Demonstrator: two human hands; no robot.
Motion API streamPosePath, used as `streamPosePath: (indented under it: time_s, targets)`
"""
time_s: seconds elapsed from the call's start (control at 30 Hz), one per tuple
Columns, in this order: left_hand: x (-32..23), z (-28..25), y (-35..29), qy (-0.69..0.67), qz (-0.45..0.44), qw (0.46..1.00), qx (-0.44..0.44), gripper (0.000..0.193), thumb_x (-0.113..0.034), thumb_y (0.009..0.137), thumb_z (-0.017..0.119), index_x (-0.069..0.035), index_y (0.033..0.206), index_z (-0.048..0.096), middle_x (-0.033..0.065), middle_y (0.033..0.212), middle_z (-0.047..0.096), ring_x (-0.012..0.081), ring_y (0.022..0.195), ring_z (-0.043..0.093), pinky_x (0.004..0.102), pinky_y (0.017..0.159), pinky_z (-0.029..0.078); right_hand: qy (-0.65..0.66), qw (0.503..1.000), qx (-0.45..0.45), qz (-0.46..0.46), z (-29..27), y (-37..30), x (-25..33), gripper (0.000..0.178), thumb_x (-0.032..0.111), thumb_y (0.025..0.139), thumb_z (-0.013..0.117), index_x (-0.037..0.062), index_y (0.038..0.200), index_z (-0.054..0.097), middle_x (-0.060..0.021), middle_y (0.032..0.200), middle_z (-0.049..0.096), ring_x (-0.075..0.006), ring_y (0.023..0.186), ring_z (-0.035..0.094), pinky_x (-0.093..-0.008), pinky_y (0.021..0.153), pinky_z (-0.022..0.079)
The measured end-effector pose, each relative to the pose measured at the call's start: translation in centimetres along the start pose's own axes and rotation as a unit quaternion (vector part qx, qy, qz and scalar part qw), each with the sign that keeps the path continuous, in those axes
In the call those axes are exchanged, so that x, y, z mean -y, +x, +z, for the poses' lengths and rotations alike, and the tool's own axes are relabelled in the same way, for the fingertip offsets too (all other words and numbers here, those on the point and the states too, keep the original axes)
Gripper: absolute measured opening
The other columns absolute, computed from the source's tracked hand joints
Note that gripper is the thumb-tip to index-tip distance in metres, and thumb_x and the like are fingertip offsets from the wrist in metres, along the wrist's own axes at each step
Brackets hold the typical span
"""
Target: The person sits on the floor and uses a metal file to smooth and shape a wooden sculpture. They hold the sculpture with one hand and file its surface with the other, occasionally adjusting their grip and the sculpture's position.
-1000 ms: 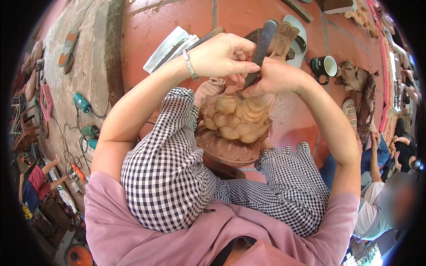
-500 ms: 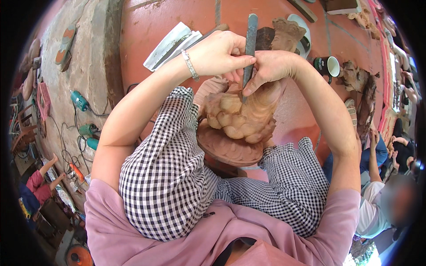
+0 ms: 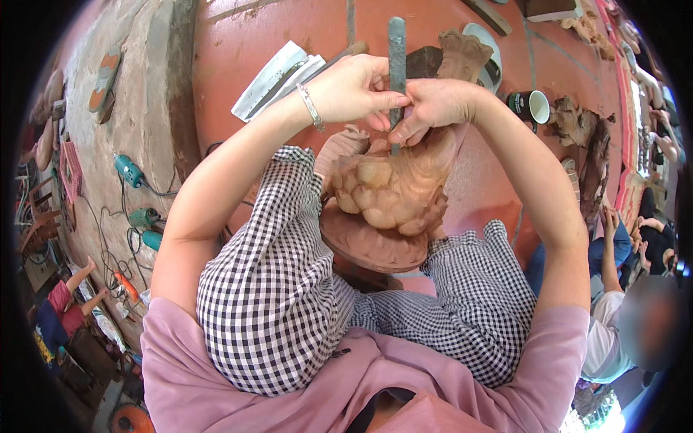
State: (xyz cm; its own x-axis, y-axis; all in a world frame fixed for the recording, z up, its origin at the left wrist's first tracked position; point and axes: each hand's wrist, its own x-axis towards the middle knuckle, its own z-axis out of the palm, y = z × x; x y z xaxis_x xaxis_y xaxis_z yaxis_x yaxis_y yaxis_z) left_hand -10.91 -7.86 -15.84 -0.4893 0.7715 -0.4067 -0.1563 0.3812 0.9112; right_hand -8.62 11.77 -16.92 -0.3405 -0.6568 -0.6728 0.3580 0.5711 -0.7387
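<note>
Between my knees rests a brown wood carving (image 3: 386, 191) with clustered rounded lumps and curved grooves, standing on a round carved base (image 3: 372, 242). A flat, dark metal chisel (image 3: 397, 54) points nearly straight down at the carving, its lower tip against or just over the lumps. My left hand (image 3: 357, 90), with a metal bracelet at the wrist, pinches the chisel's shaft from the left. Lower down, my right hand (image 3: 433, 108) grips it from the right, thumb close to the tip. My fingers partly hide the shaft and the carving's upper part.
White folded sheets (image 3: 278, 79) with dark tools lie ahead on the red tiles. A dark cup (image 3: 530, 107) and wood scraps (image 3: 577, 123) are at the right. Green power tools (image 3: 130, 169) and cables lie left, beyond a concrete ledge (image 3: 177, 94). Another person (image 3: 610, 325) sits at right.
The chisel's top has swung left, so it stands more upright. Both hands stay on it and have shifted slightly; the carving has hardly moved.
</note>
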Motion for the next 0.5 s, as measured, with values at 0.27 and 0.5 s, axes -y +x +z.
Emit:
streamPosePath:
  time_s: [0.27, 0.5]
  targets:
    - [-0.3, 0.5, -0.2, 0.054, -0.023, 0.998, -0.016, 0.026, -0.016, 0.098, 0.059, 0.006, 0.109, 0.057, 0.0127, 0.088, 0.068, 0.0178, 0.074, 0.072, 0.0268, 0.063, 0.062, -0.027, 0.998, -0.002, 0.053, 0.2, 0.2, 0.3, 0.028, 0.021, 0.078, 0.079, 0.0056, 0.100, 0.069, -0.0034, 0.087, 0.069, -0.0136, 0.086, 0.064, -0.0295, 0.077, 0.051]
    - [-0.2, 1.1, -0.8, -0.024, 0.010, 0.999, 0.029, 0.026, -0.017, 0.098, 0.058, 0.007, 0.108, 0.057, 0.0136, 0.085, 0.068, 0.0190, 0.076, 0.073, 0.0270, 0.063, 0.062, -0.149, 0.979, -0.028, -0.138, 0.7, -0.7, 0.4, 0.033, 0.024, 0.079, 0.078, -0.0018, 0.097, 0.070, -0.0093, 0.088, 0.073, -0.0156, 0.079, 0.071, -0.0278, 0.068, 0.057]
